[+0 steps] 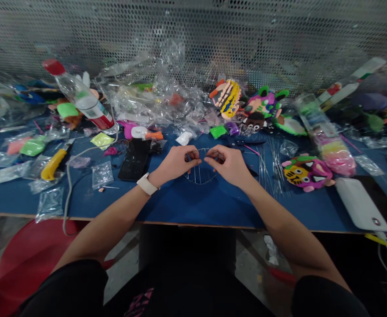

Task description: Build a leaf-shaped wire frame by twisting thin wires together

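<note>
Between my hands, a thin wire frame (198,181) forms a rounded loop with a few wires across it, above the blue table. My left hand (179,162) pinches the frame's upper left side, fingers curled. On the opposite side my right hand (228,162) has its fingers closed on the upper right part of the same wire. The fingertips of both hands are close together but apart. Just right of my right hand lies a bundle of thin wires (274,169). A black phone (134,159) rests left of my left hand.
The blue table (180,211) ends at a near edge before my body. Clear plastic bags (160,101) heap along the mesh wall. A bottle (89,103) leans at left, near a yellow cutter (53,165). At right are a colourful clay mask (307,172) and a white power bank (361,203).
</note>
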Available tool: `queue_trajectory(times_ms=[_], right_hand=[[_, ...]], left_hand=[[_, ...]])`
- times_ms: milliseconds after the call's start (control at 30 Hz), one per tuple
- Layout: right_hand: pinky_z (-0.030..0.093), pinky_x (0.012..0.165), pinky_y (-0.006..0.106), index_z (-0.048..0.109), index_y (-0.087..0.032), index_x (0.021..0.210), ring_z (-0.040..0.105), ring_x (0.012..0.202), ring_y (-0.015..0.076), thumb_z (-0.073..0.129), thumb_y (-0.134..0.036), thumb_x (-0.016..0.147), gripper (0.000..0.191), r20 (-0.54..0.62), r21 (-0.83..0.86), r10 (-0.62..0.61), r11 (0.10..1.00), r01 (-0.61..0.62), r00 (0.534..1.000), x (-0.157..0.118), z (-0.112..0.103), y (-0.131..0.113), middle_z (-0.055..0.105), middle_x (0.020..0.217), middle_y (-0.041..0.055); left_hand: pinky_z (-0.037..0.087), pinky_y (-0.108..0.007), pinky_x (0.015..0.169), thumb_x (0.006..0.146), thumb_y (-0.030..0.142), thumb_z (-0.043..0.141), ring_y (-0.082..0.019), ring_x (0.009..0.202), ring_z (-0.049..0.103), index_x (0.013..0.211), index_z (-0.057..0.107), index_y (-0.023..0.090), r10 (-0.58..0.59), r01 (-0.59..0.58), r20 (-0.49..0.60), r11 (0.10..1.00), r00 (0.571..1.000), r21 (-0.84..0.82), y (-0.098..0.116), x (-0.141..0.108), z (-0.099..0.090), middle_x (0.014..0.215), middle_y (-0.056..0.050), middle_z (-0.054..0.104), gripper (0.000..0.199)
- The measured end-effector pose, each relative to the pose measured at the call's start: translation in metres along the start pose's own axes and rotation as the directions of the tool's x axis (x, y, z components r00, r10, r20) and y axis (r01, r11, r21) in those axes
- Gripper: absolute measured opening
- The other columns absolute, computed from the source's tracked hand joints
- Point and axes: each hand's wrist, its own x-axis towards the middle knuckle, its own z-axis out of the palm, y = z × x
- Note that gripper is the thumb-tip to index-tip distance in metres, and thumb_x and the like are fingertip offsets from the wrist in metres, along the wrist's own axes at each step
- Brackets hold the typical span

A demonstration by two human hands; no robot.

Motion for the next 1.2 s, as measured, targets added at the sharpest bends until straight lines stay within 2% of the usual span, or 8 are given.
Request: queue_trajectory(times_ms=[267,433,633,800,900,1000,1067,1200], right_hand=[[0.050,0.063,0.035,0.067,-0.024,0.094,0.063,0.059,0.0170,0.072,-0.058,0.095,0.035,0.009,-0.031,0.008,0.999,-0.008,1.000,0.005,0.004,0.012,0.069,0.076,0.0006],[0.051,0.067,0.037,0.068,-0.023,0.111,0.067,0.066,0.0216,0.071,-0.062,0.094,0.043,-0.005,-0.086,0.023,0.996,-0.023,1.000,0.006,0.004,0.014,0.073,0.076,0.0028],[0.056,0.087,0.048,0.069,-0.021,0.118,0.071,0.095,0.0309,0.064,-0.046,0.098,0.033,-0.043,-0.307,-0.112,0.947,0.094,0.993,0.006,0.007,0.018,0.075,0.099,0.0111],[0.053,0.104,0.060,0.071,-0.020,0.126,0.064,0.118,0.0390,0.059,-0.040,0.099,0.035,-0.020,-0.495,-0.156,0.860,0.126,0.988,0.004,0.005,0.018,0.071,0.117,0.0169],[0.049,0.115,0.060,0.066,-0.019,0.141,0.060,0.131,0.0398,0.065,-0.045,0.097,0.051,0.174,-0.470,-0.145,0.857,0.211,0.974,0.004,-0.004,0.016,0.066,0.135,0.0181],[0.042,0.124,0.060,0.048,-0.019,0.162,0.046,0.151,0.0421,0.073,-0.061,0.091,0.087,0.393,-0.408,-0.086,0.876,0.258,0.915,0.005,-0.015,0.017,0.048,0.165,0.0176],[0.038,0.127,0.062,0.037,-0.023,0.170,0.038,0.158,0.0436,0.075,-0.069,0.086,0.103,0.461,-0.396,-0.048,0.882,0.254,0.886,0.006,-0.021,0.019,0.036,0.175,0.0143],[0.037,0.128,0.063,0.034,-0.029,0.171,0.036,0.160,0.0431,0.074,-0.071,0.087,0.102,0.496,-0.390,-0.027,0.886,0.250,0.868,0.008,-0.027,0.024,0.034,0.176,0.0093]], left_hand=[[0.037,-0.029,0.057,0.093,0.035,0.077,-0.015,0.061,0.060,0.097,0.068,0.020,0.003,0.014,-0.070,0.968,0.998,0.252,-0.012,0.005,0.009,0.069,0.000,0.065,0.018],[0.038,-0.030,0.059,0.098,0.042,0.072,-0.018,0.064,0.062,0.112,0.067,0.019,-0.005,0.032,-0.071,0.924,0.997,0.381,-0.016,0.005,0.007,0.072,-0.002,0.066,0.028],[0.053,-0.044,0.095,0.106,0.042,0.057,-0.032,0.115,0.066,0.132,0.059,0.016,0.121,-0.022,-0.156,0.852,0.980,0.523,-0.016,0.000,0.011,0.128,-0.017,0.067,0.037],[0.045,-0.053,0.116,0.105,0.039,0.056,-0.036,0.135,0.055,0.140,0.054,0.014,0.202,-0.149,-0.032,0.812,0.979,0.564,-0.016,-0.001,0.018,0.140,-0.019,0.060,0.043],[0.036,-0.055,0.126,0.099,0.053,0.067,-0.039,0.147,0.046,0.150,0.049,0.013,0.240,-0.258,0.104,0.806,0.965,0.532,-0.019,-0.002,0.016,0.152,-0.022,0.054,0.068],[0.025,-0.056,0.132,0.088,0.071,0.074,-0.042,0.159,0.033,0.164,0.034,0.015,0.223,-0.318,0.246,0.821,0.943,0.475,-0.024,-0.004,0.011,0.169,-0.023,0.039,0.103],[0.021,-0.055,0.134,0.084,0.076,0.074,-0.042,0.163,0.026,0.170,0.024,0.016,0.183,-0.313,0.311,0.840,0.933,0.444,-0.028,-0.005,0.007,0.175,-0.023,0.029,0.115],[0.021,-0.052,0.134,0.086,0.077,0.071,-0.040,0.165,0.023,0.172,0.018,0.017,0.135,-0.284,0.353,0.866,0.926,0.412,-0.030,-0.005,0.000,0.178,-0.022,0.023,0.118]])
